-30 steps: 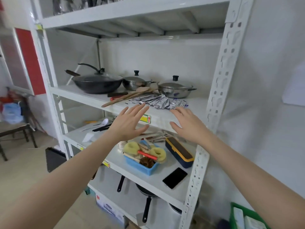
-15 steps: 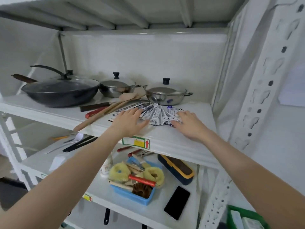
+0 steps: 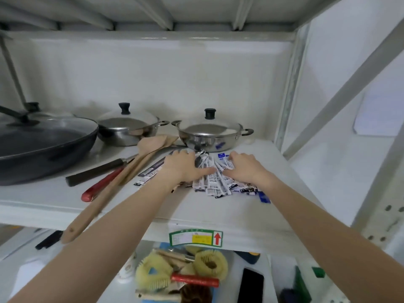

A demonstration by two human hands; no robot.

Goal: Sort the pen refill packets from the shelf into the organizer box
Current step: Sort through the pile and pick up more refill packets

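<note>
Both hands lie on the heap of pen refill packets. The left hand (image 3: pixel 182 166) lies palm down on the heap's left part, fingers bent over the packets and thumb reaching right across them; the right hand (image 3: pixel 242 167) lies on the heap's right part, fingers curled down into the packets and thumb pointing left. The two thumbs nearly meet. Each hand clasps packets under its fingers, as far as the head view shows.

The white metal shelf board (image 3: pixel 251 213) carries everything here. At its far left stands a wide dark wok with a glass lid (image 3: pixel 39 147). Behind the hands stand two round steel pots: a left steel pot with a black knob lid (image 3: pixel 129 127) and a right steel pot with a black knob lid (image 3: pixel 209 134), the latter just beyond the fingertips. Two long pale wooden spatulas (image 3: pixel 122 180) lie slantwise from the pots toward the shelf's front edge, beside a dark-handled knife (image 3: pixel 96 172) and a red-handled tool (image 3: pixel 102 184).

The small white, black and blue pen refill packets (image 3: pixel 215 184) lie fanned out in a loose pile on the shelf, in front of the right pot, with a few longer ones spread to the left of the left hand.

On the shelf's front edge is a green-bordered label with a red arrow (image 3: pixel 196 238). Below, on a lower shelf, lie yellow round brushes (image 3: pixel 153 277) and a black phone (image 3: pixel 250 286).
</note>
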